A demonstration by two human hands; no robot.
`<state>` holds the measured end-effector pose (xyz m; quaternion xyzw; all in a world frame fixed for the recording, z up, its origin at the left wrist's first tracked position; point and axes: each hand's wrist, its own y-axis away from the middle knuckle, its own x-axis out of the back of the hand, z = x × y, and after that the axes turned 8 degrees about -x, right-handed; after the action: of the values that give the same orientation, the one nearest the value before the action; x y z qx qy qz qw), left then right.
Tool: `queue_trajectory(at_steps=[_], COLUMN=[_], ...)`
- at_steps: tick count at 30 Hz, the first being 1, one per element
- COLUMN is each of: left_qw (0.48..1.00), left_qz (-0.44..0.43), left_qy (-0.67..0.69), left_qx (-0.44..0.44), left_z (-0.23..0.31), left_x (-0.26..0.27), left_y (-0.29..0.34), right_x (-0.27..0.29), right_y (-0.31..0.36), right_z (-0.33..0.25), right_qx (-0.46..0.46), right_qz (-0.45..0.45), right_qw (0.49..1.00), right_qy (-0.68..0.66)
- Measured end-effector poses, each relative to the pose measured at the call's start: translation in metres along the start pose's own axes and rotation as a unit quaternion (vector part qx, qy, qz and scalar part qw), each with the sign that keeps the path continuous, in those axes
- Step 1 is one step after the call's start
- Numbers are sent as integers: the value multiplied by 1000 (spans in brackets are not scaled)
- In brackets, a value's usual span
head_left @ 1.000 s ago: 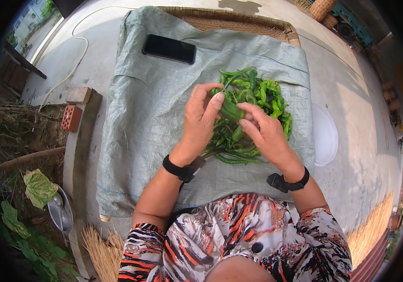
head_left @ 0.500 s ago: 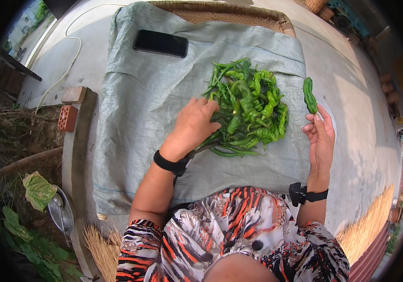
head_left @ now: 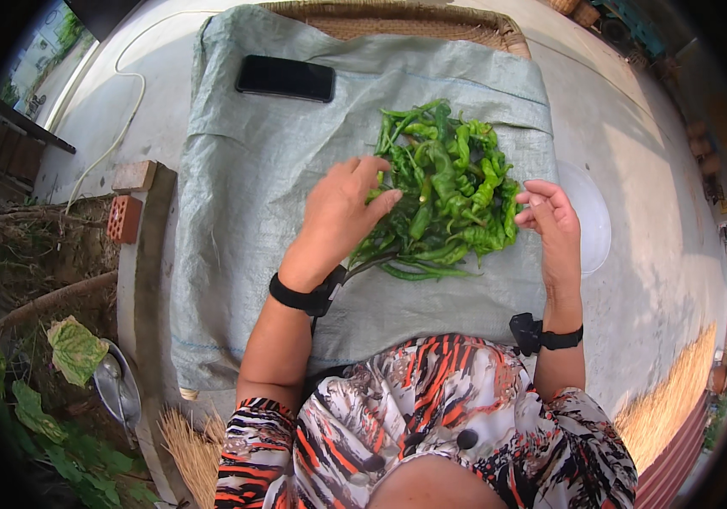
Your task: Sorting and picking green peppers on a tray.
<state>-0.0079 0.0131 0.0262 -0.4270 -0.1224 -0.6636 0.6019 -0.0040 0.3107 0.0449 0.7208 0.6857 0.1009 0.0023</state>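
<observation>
A heap of green peppers (head_left: 440,191), several of them wrinkled and twisted, lies on a grey-green woven sheet (head_left: 253,187). My left hand (head_left: 345,202) is over the heap's left edge, thumb apart from the fingers. I see nothing held in it, though whether its fingertips touch the peppers is unclear. At the heap's right side is my right hand (head_left: 553,216), with loosely bent fingers pointing toward the peppers and no pepper showing in them. Behind that hand, a pale round basin (head_left: 594,222) sits beyond the sheet's right edge.
A black phone (head_left: 285,78) rests on the sheet at the far left. The sheet covers most of a woven basket (head_left: 431,24), whose far rim shows. Left of it are a red brick (head_left: 124,219) on a low ledge, a metal bowl (head_left: 117,386) and leafy plants (head_left: 77,348).
The green pepper that my right hand held up is gone from its fingers. That hand has moved left toward the heap. My left hand has lifted slightly and its fingers have shifted up.
</observation>
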Motion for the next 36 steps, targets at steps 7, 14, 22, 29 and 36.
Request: queue_trajectory(at_steps=[7, 14, 22, 29, 36], left_qw=[992, 986, 988, 983, 996], left_qz=[-94, 80, 38, -74, -49], left_qy=[-85, 73, 126, 155, 17], left_qx=[-26, -126, -81, -66, -69], left_z=[-11, 3, -3, -1, -14], left_x=[-12, 3, 0, -10, -15], left_y=[14, -1, -4, -3, 9], right_x=[-83, -113, -107, -87, -16], right_y=[8, -3, -5, -8, -7], right_z=[-29, -12, -23, -8, 16], right_qx=[119, 236, 74, -4, -83], right_qz=[-193, -124, -177, -165, -42], right_qw=[929, 881, 981, 982, 956], right_qy=[293, 392, -1, -89, -277])
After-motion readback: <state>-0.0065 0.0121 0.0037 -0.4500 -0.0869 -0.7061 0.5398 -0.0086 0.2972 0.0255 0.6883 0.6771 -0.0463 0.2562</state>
